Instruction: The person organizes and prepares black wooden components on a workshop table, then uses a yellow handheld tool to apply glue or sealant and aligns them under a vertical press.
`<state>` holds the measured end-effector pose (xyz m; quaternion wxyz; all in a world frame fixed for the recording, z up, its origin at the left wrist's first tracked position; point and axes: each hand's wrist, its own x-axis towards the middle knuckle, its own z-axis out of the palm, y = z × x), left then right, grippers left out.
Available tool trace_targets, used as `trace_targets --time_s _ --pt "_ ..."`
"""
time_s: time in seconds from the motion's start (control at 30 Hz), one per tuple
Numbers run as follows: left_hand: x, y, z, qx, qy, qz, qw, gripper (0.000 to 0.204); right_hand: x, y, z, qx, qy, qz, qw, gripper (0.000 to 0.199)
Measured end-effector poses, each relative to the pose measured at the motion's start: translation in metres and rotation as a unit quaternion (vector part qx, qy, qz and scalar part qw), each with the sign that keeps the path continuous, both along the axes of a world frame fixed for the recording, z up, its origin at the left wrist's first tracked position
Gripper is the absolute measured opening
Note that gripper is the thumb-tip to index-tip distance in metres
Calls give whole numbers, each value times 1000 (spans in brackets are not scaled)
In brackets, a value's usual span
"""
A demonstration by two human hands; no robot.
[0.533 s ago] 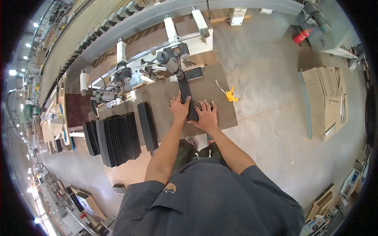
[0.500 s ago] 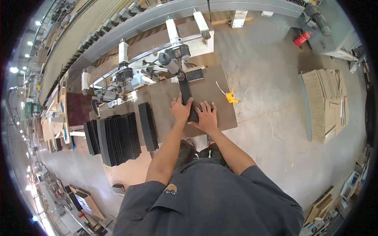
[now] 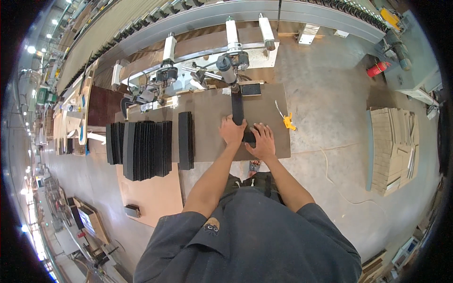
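A long black strip (image 3: 237, 107) lies on the brown worktop (image 3: 210, 132), its far end under a machine head (image 3: 226, 69). My left hand (image 3: 231, 131) is closed at the strip's near part, the thumb reaching across it. Beside it, my right hand (image 3: 263, 142) lies with fingers spread, its thumb and index finger next to a short black part (image 3: 249, 137). Whether this part belongs to the strip, I cannot tell. Left of my hands stand a narrow stack of black strips (image 3: 186, 140) and a wider row of black strips (image 3: 147, 151).
A small dark block (image 3: 250, 89) sits by the machine's fence. A yellow air gun (image 3: 289, 122) hangs at the worktop's right edge, with a pale hose (image 3: 326, 165) on the floor. Stacked boards (image 3: 392, 148) stand at right; a red fire extinguisher (image 3: 378, 69) is behind them.
My view has turned, so the worktop and machine sit farther right in it. Both hands stay by the strip's near part, with little visible movement against the worktop.
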<state>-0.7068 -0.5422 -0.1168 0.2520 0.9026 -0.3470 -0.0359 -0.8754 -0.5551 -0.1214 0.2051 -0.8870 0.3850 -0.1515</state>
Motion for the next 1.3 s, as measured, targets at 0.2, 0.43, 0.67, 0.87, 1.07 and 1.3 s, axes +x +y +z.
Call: trace_targets --time_s 0.2,0.43,0.67,0.87,1.07,1.3 --pt "6 23 7 42 -20 21 999 55 3 1 1 16 -13 -4 1000 61" --pt "39 124 56 -2 -11 26 1000 56 -2 2 -7 -11 -37 -24 999 51" --pt "119 198 82 32 -133 113 984 52 8 3 -3 -18 -15 -22 999 51" --pt "148 216 60 64 -166 85 980 58 8 2 -5 -21 -11 -18 1000 53" --pt "187 253 56 200 -210 165 943 54 2 0 11 -9 -12 -4 1000 53" --pt "198 270 57 178 -236 116 948 47 4 6 -4 -20 4 -15 1000 53"
